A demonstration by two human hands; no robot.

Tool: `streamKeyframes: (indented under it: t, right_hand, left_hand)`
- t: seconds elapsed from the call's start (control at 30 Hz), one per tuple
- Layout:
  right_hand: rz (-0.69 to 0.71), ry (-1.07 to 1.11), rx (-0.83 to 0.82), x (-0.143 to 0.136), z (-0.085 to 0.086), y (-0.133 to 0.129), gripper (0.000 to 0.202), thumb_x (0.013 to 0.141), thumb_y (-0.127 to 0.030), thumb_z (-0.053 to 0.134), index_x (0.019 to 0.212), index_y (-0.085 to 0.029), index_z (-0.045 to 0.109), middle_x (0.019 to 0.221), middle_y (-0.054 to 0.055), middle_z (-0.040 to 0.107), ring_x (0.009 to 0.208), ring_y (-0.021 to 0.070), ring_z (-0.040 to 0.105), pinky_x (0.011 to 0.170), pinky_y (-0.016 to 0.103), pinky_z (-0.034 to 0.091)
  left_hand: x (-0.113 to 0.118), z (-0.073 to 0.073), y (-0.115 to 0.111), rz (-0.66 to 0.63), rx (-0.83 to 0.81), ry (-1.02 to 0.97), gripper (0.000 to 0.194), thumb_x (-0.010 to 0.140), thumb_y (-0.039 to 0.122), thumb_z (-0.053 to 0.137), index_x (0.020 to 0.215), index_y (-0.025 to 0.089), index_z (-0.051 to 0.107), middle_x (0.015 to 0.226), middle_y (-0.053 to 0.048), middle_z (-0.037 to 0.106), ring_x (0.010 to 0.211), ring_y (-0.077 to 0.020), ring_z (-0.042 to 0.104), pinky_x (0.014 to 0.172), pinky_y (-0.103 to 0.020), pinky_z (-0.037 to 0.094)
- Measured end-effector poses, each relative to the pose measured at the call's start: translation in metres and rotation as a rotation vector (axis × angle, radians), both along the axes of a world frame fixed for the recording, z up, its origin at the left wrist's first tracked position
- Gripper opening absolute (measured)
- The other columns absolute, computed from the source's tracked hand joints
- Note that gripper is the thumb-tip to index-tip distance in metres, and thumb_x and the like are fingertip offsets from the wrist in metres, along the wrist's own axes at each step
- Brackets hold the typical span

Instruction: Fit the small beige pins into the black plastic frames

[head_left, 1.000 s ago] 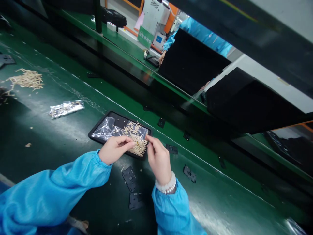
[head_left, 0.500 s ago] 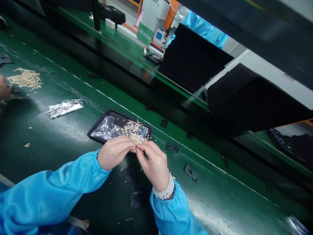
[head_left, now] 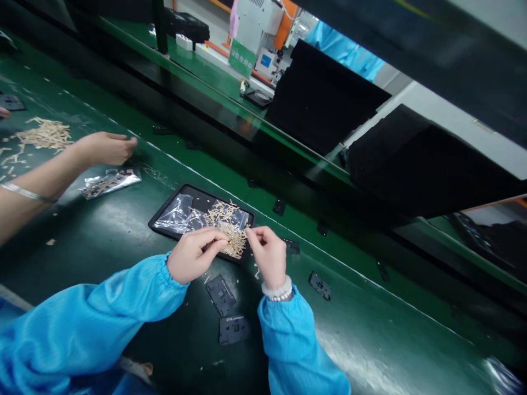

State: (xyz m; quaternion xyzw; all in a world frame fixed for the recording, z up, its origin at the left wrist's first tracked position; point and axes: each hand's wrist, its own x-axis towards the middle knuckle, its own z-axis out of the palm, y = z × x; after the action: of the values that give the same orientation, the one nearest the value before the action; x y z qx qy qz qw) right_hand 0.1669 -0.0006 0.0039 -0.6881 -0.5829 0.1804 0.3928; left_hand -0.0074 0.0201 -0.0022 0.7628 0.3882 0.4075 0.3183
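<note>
A black tray (head_left: 168, 235) lies on the green surface, holding clear plastic bags (head_left: 177, 214) and a heap of small beige pieces (head_left: 234, 241). Over its front edge, my left hand (head_left: 196, 253) is closed in a pinch, and whatever is between its fingertips is too small to name. My right hand (head_left: 269, 255), with a beaded bracelet at the wrist, is pinched at the tray's right edge; its fingertips hide anything they hold. Two black plates, one tilted (head_left: 221, 294) and one lower down (head_left: 234, 329), lie in front of the tray.
Another person's bare arm (head_left: 99, 149) reaches in from the left over a filled plastic bag (head_left: 111, 182). Behind it lies a beige heap (head_left: 49, 133). More black plates (head_left: 320, 286) are spread to the right, and dark panels (head_left: 325, 99) hang at the back.
My hands have moved apart, the right one shifting rightward from the left. The other person's arm has come further in from the left. The two front black plates now show more fully.
</note>
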Motion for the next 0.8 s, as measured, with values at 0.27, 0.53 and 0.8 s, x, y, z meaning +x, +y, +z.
streamKeyframes:
  t: [0.27, 0.53, 0.8]
  right_hand:
    - [0.158, 0.268, -0.101, 0.004, 0.000, -0.017, 0.019, 0.081, -0.031, 0.055, 0.089, -0.021, 0.068, 0.085, 0.005, 0.070, 0.077, 0.0178, 0.063, 0.069, 0.030, 0.052]
    - [0.104, 1.076, -0.375, -0.011, 0.006, -0.043, 0.021, 0.062, -0.033, 0.075, 0.064, -0.016, 0.063, 0.057, -0.004, 0.052, 0.051, 0.0076, 0.046, 0.044, 0.018, 0.037]
    - [-0.058, 0.998, -0.216, 0.012, 0.007, -0.072, 0.020, 0.066, -0.033, 0.073, 0.061, -0.017, 0.063, 0.057, -0.004, 0.051, 0.053, 0.0082, 0.042, 0.053, 0.024, 0.034]
  left_hand:
    - [0.005, -0.001, -0.003, -0.064, -0.127, 0.028, 0.021, 0.085, 0.029, 0.048, 0.074, 0.016, 0.061, 0.071, -0.003, 0.064, 0.066, -0.0138, 0.059, 0.063, -0.023, 0.045]
    - [0.013, 0.008, -0.017, -0.160, 0.007, 0.030, 0.019, 0.086, 0.022, 0.048, 0.072, 0.017, 0.060, 0.068, -0.001, 0.064, 0.064, -0.0118, 0.058, 0.065, -0.021, 0.045]
    - [-0.009, -0.038, -0.014, -0.638, 0.134, 0.458, 0.064, 0.067, 0.031, 0.073, 0.124, 0.017, 0.049, 0.118, -0.012, 0.061, 0.114, -0.0301, 0.049, 0.092, -0.039, 0.040]
